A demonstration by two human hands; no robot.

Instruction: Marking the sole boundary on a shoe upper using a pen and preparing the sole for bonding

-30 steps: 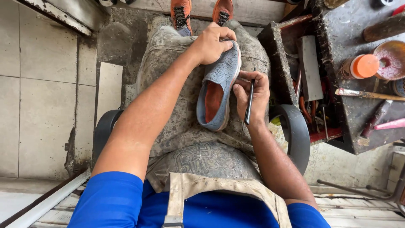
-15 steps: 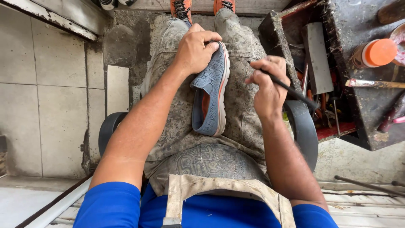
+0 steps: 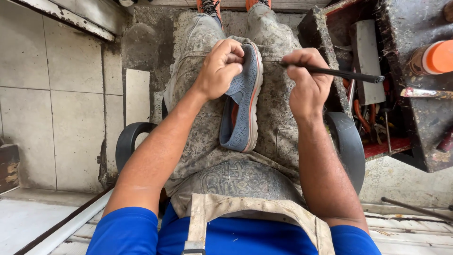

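A grey-blue slip-on shoe [image 3: 243, 106] with an orange lining lies on its side across my lap, sole edge turned to the right. My left hand [image 3: 218, 71] grips the shoe's toe end, fingers curled over the upper. Just right of the shoe, my right hand [image 3: 306, 82] pinches a thin dark tool [image 3: 339, 74] like a pen. The tool's tip points at the shoe's sole edge and its handle sticks out to the right. I sit in stained trousers and a dirty apron.
A dark, grimy work box [image 3: 406, 89] stands at my right with hand tools in its red tray. An orange-capped container [image 3: 432, 57] sits on its top. A black round seat rim [image 3: 130, 137] shows under my legs. Tiled floor lies to the left.
The shoe has turned from opening-up onto its side. My right hand has risen and swung the tool from upright beside the shoe to level, tip toward the sole edge.
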